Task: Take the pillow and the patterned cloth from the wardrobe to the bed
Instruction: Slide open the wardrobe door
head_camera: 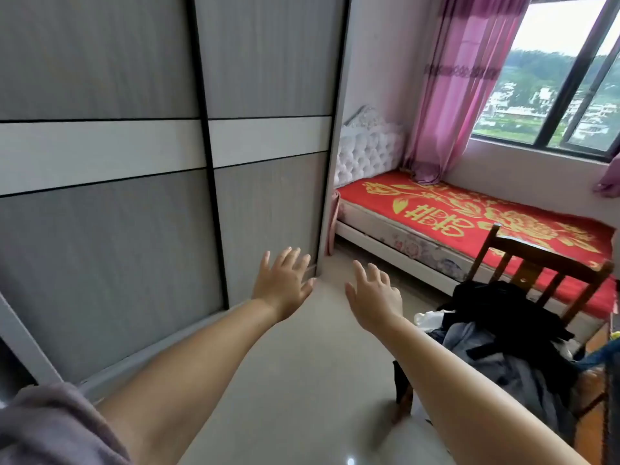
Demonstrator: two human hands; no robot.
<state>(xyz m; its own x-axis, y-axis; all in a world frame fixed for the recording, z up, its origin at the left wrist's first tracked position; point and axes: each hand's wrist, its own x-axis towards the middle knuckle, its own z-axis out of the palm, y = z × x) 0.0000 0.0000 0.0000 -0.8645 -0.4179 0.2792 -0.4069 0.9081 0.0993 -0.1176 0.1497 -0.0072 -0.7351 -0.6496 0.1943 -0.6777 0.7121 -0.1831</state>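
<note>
A grey wardrobe (110,229) with sliding doors and a white band fills the left side; its doors are closed apart from a dark gap at the far lower left. No pillow or patterned cloth shows. The bed (446,213), covered by a red sheet with gold flowers, stands along the right wall under the window. My left hand (285,283) is stretched out, empty, fingers spread, close to the right edge of the wardrobe door. My right hand (374,295) is also empty and spread, held over the floor between wardrobe and bed.
A wooden chair (536,263) piled with dark clothes (503,330) stands at the right, in front of the bed. Pink curtains (459,95) hang by the window. Pale tiled floor (302,380) runs between wardrobe and chair.
</note>
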